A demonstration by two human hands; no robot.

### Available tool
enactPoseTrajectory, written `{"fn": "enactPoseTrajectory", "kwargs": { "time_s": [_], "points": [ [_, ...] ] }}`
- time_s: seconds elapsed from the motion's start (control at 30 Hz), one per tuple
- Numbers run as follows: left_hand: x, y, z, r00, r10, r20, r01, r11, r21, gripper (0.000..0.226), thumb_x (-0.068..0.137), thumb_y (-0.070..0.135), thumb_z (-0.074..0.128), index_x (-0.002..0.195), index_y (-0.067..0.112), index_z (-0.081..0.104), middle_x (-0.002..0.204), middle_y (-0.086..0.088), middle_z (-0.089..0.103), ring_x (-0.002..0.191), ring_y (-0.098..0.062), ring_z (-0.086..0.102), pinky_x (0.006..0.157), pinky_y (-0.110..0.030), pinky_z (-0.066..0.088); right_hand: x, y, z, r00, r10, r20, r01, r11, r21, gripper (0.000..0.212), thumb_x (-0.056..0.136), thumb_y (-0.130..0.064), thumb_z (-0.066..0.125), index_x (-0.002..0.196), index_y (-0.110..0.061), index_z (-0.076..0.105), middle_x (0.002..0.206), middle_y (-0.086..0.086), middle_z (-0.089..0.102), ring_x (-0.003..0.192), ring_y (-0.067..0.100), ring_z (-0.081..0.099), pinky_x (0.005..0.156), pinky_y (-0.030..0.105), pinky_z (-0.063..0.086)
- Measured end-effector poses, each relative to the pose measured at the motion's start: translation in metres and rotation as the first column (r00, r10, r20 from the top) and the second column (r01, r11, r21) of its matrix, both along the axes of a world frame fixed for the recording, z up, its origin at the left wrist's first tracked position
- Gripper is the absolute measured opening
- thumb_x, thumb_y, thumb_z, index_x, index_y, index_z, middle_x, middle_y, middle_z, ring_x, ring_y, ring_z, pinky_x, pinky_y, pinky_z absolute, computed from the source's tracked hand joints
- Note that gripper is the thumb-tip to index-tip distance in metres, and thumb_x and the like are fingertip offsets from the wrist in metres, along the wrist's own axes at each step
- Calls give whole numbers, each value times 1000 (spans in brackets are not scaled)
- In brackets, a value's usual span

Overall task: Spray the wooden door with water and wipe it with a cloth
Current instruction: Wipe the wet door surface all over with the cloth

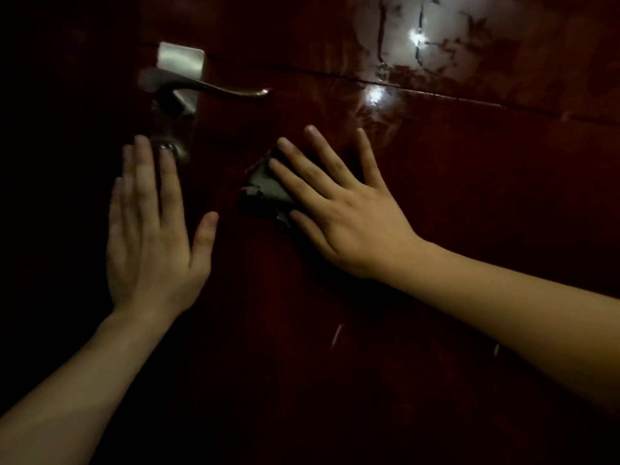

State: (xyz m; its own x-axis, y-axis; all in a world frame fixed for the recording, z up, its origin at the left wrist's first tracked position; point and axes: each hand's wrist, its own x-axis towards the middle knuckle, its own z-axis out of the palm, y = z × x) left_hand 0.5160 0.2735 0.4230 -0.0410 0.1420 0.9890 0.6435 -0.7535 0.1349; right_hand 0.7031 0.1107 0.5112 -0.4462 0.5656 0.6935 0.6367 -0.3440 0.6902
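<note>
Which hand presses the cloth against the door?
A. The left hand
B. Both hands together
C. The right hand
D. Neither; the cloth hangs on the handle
C: the right hand lies flat on the cloth, while the left hand lies on bare door below the handle.

We see only a small part of the cloth [265, 189]. The rest is hidden under our right hand [339, 209], so we cannot tell its shape. The door [436, 196] is cut off by every edge, and its left side is too dark for us to find where it ends. The fingertips of our left hand [151, 243] are blurred and cover part of the lock [169, 150]; we cannot tell if they touch it. The left arm [84, 380] is cut off at the bottom edge, the right arm [503, 297] at the right edge. The reflection [419, 38] at top right is too vague to read.
</note>
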Motion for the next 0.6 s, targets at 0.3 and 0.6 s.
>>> {"fn": "enactPoseTrajectory", "kwargs": {
  "time_s": [0.3,0.6],
  "points": [
    [53,-56,-47,965,-62,-254,103,983,150,72,100,41,41,166,17,23,176,-15,-3,163,-30,-6,131,-52,-6,53,-38,-37,977,2,-215,33,986,161,69,109,-49,24,165,-12,7,174,6,0,160,23,-5,125,62,-2],
    [152,-122,-2,969,-25,-246,58,990,127,66,109,49,27,168,24,14,176,-13,-1,163,-31,-2,130,-60,-1,175,-142,-83,844,-25,-535,221,927,304,73,108,-49,17,164,-8,-5,172,12,-12,158,26,-17,126,62,-5]
  ]
}}
